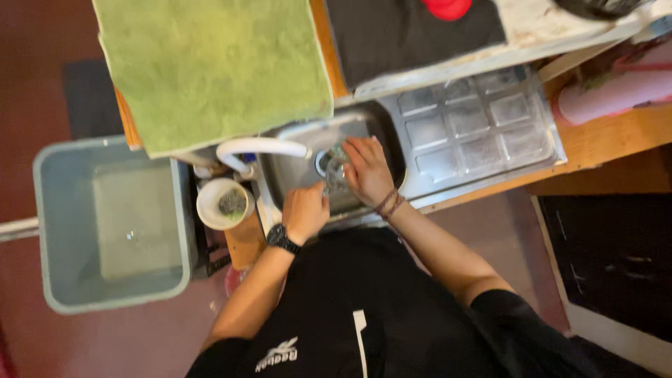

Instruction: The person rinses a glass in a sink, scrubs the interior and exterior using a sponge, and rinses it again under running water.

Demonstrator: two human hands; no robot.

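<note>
The person leans over a small steel sink (294, 178) set into the near edge of the counter (609, 136), both forearms reaching in. The left hand (306, 210), with a black watch (282, 239) at the wrist, is curled closed near the sink's near rim, its fingers folded around the lower part of a clear drinking glass (334, 175). The right hand (367, 170), with dark bands (389, 204) at the wrist, lies over the glass from the other side, fingers pressed together and bent down toward its mouth. Whether a cloth or sponge is inside is too blurred to tell. The glass sits low in the basin, just beside the drain (324, 162) and under the end of the white tap spout (262, 148).

By the look of it, the washing of this glass is mid-way: it is in both hands, in the basin and not on the rack. No running water can be made out. The ribbed steel draining board (476, 119) at the right of the sink holds nothing that can be seen, so no washed piece appears to have been set aside.

At the left of the sink a white cup (222, 204) holds a dark scrubber. Beyond it, off the counter's left edge, stands a grey-blue tub (49, 231) with a little water in it. Farther back a green towel (210, 66) hangs over the far left of the counter and a black cloth (406, 35) lies at the far middle, a red object (446, 7) on it.
</note>
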